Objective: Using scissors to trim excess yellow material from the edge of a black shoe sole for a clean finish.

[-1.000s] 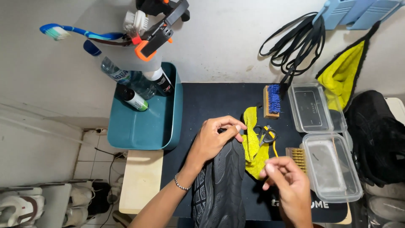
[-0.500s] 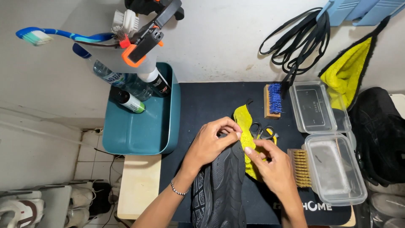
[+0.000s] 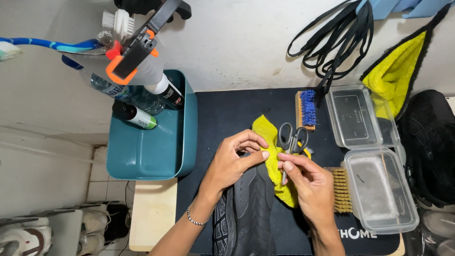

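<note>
A black shoe (image 3: pixel 249 218) lies sole-up on a dark mat (image 3: pixel 227 109), toe pointing away from me. My left hand (image 3: pixel 234 161) grips its toe, thumb stretched to the right. My right hand (image 3: pixel 308 189) is beside it, fingertips pinched together at the toe's right edge and touching my left thumb. Anything held between them is too small to see. Under both hands lies a yellow cloth (image 3: pixel 264 129). Grey-handled scissors (image 3: pixel 293 137) rest on the cloth, their blades running under my right fingers.
A teal tub (image 3: pixel 147 151) with bottles stands at left under a spray bottle (image 3: pixel 137 61). A blue brush (image 3: pixel 307 109), a tan brush (image 3: pixel 340 189) and two clear containers (image 3: pixel 355 116) (image 3: pixel 379 189) lie to the right. Black laces (image 3: pixel 332 42) and another black shoe (image 3: pixel 431 142) sit further off.
My right hand rose from near the mat's front edge to the shoe's toe and met my left thumb. The left hand has stayed on the toe.
</note>
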